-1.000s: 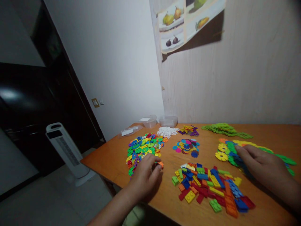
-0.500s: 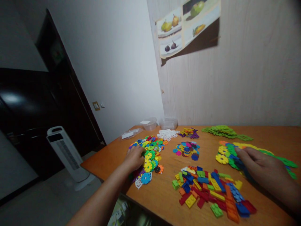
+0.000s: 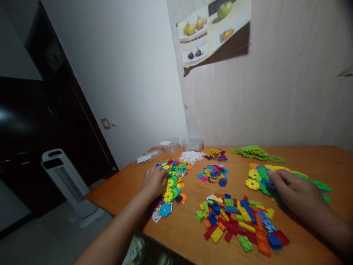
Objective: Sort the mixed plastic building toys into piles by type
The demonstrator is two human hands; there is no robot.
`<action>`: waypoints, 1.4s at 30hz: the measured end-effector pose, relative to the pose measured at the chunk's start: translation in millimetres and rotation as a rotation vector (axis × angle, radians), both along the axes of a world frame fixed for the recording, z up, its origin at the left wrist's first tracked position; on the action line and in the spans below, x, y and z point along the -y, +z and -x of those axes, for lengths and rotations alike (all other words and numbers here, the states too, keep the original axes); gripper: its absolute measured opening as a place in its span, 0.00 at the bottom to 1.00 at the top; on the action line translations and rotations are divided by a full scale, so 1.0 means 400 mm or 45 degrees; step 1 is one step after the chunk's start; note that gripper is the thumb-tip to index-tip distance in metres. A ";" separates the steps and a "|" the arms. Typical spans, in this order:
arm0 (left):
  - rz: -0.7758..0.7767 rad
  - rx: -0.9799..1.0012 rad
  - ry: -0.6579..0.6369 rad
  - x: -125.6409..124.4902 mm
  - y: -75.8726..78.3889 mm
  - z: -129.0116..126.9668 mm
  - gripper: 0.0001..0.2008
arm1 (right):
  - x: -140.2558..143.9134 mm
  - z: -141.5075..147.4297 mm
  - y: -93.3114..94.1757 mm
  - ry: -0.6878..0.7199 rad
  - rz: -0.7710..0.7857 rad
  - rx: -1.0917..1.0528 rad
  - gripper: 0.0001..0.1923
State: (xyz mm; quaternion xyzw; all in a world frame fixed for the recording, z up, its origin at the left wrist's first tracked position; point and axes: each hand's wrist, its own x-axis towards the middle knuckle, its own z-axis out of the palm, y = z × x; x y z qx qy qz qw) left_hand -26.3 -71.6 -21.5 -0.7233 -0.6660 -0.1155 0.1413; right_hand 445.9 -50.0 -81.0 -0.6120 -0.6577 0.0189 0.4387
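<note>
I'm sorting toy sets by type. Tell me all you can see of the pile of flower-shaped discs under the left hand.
The disc pile is a loose heap of flat, notched, flower-like plastic pieces in yellow, green, blue, red and orange. It lies on the wooden table near its left edge, stretching from the clear tubs down to a blue disc and a white one at the near end. The left hand rests palm-down on its left side, touching the pieces.

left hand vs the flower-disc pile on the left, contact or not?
Touching. The head view shows the left hand lying on the near-left edge of the flower-disc pile, with its fingers overlapping the discs and no bare table between them.
</note>
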 end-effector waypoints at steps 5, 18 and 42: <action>-0.153 0.205 -0.143 -0.010 0.019 -0.070 0.13 | 0.021 0.027 0.019 0.068 0.069 0.023 0.27; 0.062 0.557 -0.852 0.026 0.020 -0.491 0.08 | 0.101 0.126 0.071 0.676 0.128 0.066 0.20; -0.075 0.766 -0.359 0.067 0.058 -0.121 0.09 | -0.028 -0.097 0.031 -0.381 0.502 -0.034 0.27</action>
